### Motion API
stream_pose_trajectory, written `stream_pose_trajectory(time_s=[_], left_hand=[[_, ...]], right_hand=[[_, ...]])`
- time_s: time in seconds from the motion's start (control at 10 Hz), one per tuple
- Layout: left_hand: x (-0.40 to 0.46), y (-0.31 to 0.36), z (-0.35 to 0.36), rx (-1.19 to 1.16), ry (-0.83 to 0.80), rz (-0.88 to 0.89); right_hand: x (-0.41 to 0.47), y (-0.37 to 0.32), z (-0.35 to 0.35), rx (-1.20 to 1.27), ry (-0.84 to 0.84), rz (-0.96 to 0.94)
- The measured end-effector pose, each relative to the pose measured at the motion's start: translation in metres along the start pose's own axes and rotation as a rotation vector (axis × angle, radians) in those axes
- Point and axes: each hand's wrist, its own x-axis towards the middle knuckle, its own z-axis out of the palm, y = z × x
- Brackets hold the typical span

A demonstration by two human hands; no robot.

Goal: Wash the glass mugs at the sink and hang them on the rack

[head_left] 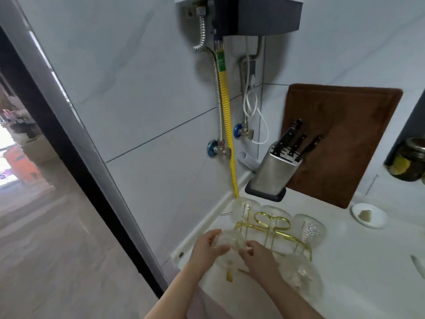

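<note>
Both hands, left [208, 246] and right [257, 254], clasped a clear glass mug [226, 242] beside the gold wire rack [273, 229] on the white counter [358, 261]; hanging it likely needed a steady grip.

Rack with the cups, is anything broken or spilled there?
Nothing stands out. The gold rack stands upright on the counter with glass mugs hanging on it; no cracks or spills show, though the picture is blurry.
</note>
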Motion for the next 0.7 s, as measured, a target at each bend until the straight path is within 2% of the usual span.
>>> stream_pose_trajectory(time_s=[0.1, 0.4, 0.7], left_hand=[[0.012, -0.007, -0.001, 0.081, -0.037, 0.014], [0.031, -0.019, -0.003, 0.080, -0.144, 0.075], [0.037, -0.040, 0.002, 0.181, -0.146, 0.172]], right_hand=[[0.002, 0.002, 0.013, -0.091, 0.042, 0.054], [-0.005, -0.002, 0.038, -0.188, 0.159, 0.133], [-0.026, 0.001, 0.051, -0.223, 0.172, 0.155]])
